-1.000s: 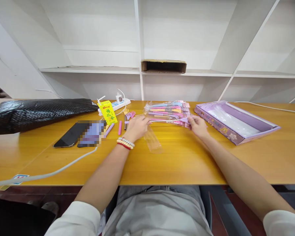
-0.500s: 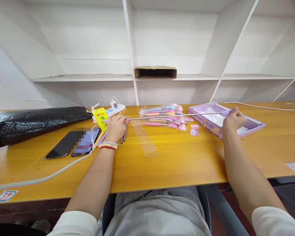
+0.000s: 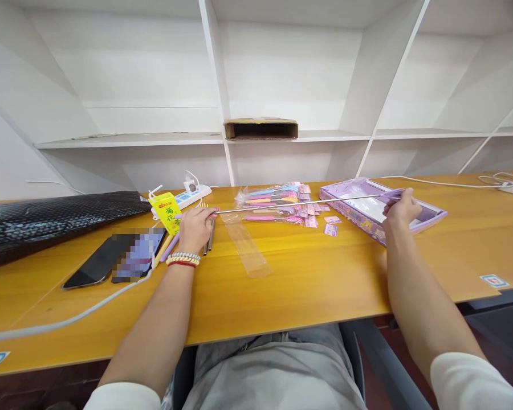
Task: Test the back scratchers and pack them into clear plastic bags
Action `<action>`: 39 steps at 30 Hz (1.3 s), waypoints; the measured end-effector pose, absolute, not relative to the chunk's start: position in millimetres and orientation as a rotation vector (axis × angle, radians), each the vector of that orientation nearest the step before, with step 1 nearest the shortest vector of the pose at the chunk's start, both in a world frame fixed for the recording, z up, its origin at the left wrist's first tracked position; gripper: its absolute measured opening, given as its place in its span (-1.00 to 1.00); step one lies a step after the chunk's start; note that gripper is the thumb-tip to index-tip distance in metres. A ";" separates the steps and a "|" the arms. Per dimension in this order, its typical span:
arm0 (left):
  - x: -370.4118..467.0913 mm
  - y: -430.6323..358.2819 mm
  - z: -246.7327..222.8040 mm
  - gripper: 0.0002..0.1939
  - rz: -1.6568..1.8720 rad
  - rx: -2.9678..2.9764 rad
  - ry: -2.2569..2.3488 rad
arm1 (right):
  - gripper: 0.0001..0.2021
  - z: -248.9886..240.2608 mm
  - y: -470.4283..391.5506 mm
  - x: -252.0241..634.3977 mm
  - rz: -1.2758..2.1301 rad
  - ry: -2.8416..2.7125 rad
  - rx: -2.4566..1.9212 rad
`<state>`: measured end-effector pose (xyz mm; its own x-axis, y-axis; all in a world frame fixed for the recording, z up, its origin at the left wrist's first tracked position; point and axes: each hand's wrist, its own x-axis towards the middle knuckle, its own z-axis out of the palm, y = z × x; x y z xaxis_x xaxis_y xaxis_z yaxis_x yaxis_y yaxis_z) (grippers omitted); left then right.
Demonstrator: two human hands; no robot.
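A long, thin metal rod [image 3: 282, 205] with purple ends stretches level across the desk between my two hands. My left hand [image 3: 196, 228] is closed around its left part, and a bit of purple shows past the knuckles. My right hand [image 3: 402, 208] grips the purple right end above the box. Beneath the rod's middle lie several bagged items with coloured handles [image 3: 277, 196] and a long clear plastic sleeve [image 3: 248, 247]. Two short metal tubes [image 3: 209, 242] rest beside my left hand. A shallow purple box [image 3: 359, 219] sits below my right hand.
A yellow drink carton [image 3: 166, 210] with a straw, a power strip [image 3: 192, 196], two phones [image 3: 98, 259] and a black wrapped bundle [image 3: 60, 222] are on the left. A white cable [image 3: 89, 307] crosses the desk. Small cards [image 3: 330, 230] lie near the box. Shelves hold a cardboard box [image 3: 260, 128].
The whole view has shifted slightly, with the desk things sliding left in the picture. Both hands keep their hold on the rod, which stays stretched between them.
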<state>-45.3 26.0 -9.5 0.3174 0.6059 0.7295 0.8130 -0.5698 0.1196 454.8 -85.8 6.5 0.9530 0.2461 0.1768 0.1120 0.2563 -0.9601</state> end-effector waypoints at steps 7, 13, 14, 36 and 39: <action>-44.7 26.0 -11.0 -0.87 -1.109 -2.236 -1.446 | -0.67 10.5 -89.4 456.0 0.420 -0.400 -1.023; -40.6 19.1 -6.8 -0.94 -0.955 -2.149 -1.482 | -0.81 6.2 -92.2 458.4 0.488 -0.379 -0.879; -40.0 17.6 -6.5 -0.89 -0.935 -2.150 -1.483 | -0.83 5.9 -92.1 458.0 0.491 -0.377 -0.869; -26.0 6.4 -2.6 -0.85 -0.961 -1.994 -1.579 | -0.65 15.7 -89.6 386.4 0.747 -0.914 -0.713; -6.5 -7.2 -1.3 -0.84 -0.803 -2.063 -1.491 | -0.58 10.9 -82.4 354.6 0.893 -1.021 -0.786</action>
<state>-6.5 -7.2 -1.3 0.2391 0.6790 0.6941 0.9531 -0.3009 -0.0340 354.6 -82.4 10.9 0.2539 0.8951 0.3666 -0.2440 0.4260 -0.8712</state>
